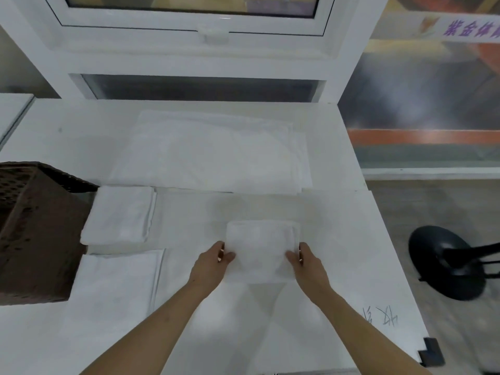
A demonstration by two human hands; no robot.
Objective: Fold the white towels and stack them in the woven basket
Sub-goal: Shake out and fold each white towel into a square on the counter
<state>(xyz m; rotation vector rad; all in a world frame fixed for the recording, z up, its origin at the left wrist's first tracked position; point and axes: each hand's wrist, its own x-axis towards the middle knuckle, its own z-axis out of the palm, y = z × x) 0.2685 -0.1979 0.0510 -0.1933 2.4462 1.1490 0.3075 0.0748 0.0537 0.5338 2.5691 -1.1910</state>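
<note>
Both hands, left (213, 259) and right (307, 262), pinch a folded towel (261, 250); two folded wait beside the basket (35, 234), more unfolded

A white table (338, 239) stood below a white window frame (189, 50). A black round stand base (446, 263) sat on the floor at right.

Two bare forearms are showing in the head view, uncovered from the lower edge of the picture to the wrists, with no sleeve cuff anywhere along them. The left hand (213, 262) is wearing nothing on its back or wrist, and the right hand (307, 262) is equally bare. Nails on both are catching the light with a glossy, reddish-copper sheen, possibly polish.
</note>
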